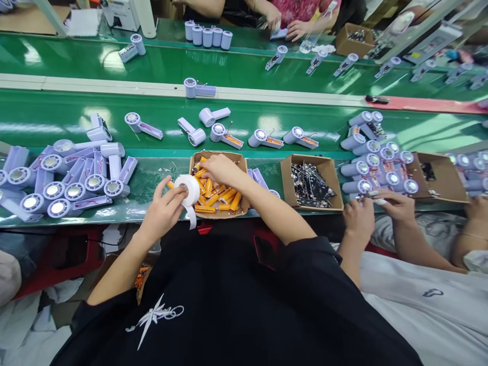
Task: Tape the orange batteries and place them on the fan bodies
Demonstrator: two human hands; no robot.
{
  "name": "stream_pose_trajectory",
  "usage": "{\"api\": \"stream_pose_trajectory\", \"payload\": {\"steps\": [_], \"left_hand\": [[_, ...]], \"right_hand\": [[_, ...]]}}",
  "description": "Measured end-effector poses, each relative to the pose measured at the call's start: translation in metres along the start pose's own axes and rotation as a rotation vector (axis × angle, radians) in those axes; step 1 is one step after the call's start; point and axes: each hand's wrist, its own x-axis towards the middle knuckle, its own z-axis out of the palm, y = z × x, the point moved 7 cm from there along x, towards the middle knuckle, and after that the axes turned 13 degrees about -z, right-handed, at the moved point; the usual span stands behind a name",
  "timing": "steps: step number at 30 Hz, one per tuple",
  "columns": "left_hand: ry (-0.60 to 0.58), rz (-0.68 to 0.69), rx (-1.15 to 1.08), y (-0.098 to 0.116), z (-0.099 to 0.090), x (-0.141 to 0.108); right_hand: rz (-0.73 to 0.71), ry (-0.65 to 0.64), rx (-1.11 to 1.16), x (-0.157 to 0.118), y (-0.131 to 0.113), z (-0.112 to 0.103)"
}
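My left hand (pixel 164 207) is closed around a roll of white tape (pixel 189 189), whose loose end hangs down. An orange battery cell (pixel 170 184) shows by its fingertips. My right hand (pixel 220 169) reaches into a cardboard box (pixel 221 214) of orange battery cells (pixel 224 198). Its fingers are curled down among the cells, and the fingertips are partly hidden. Behind the box, pale purple fan bodies with handles (pixel 224 134) lie on the green belt, some with orange cells in the handles. More purple handles (pixel 258 178) lie just right of the box.
A pile of purple fan bodies (pixel 57 190) covers the left. To the right stand a box of black circuit boards (pixel 312 185) and stacked fan bodies (pixel 375 157). A co-worker's hands (pixel 360 218) work beside that stack. Across the belt, another person's hands (pixel 299 29) handle a part.
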Motion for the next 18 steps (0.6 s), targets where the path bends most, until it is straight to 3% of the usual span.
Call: {"api": "stream_pose_trajectory", "payload": {"steps": [1,3,6,9,12,18], "left_hand": [[0.011,0.016,0.003,0.002,-0.002,0.0],[0.032,0.037,0.004,0.003,-0.007,0.001],[0.042,0.053,0.02,0.004,-0.01,0.001],[0.036,0.102,0.057,0.01,-0.009,0.003],[-0.013,0.154,0.092,0.019,-0.005,0.008],[-0.107,0.299,0.163,0.04,-0.004,0.015]], "right_hand": [[0.031,0.033,0.05,-0.004,0.007,-0.006],[0.109,0.25,0.286,-0.024,0.023,-0.022],[0.124,0.587,0.89,-0.065,0.036,-0.028],[0.072,0.668,1.28,-0.093,0.02,-0.017],[0.08,0.651,1.275,-0.11,-0.004,-0.013],[0.058,0.534,0.817,-0.122,-0.034,-0.028]]}}
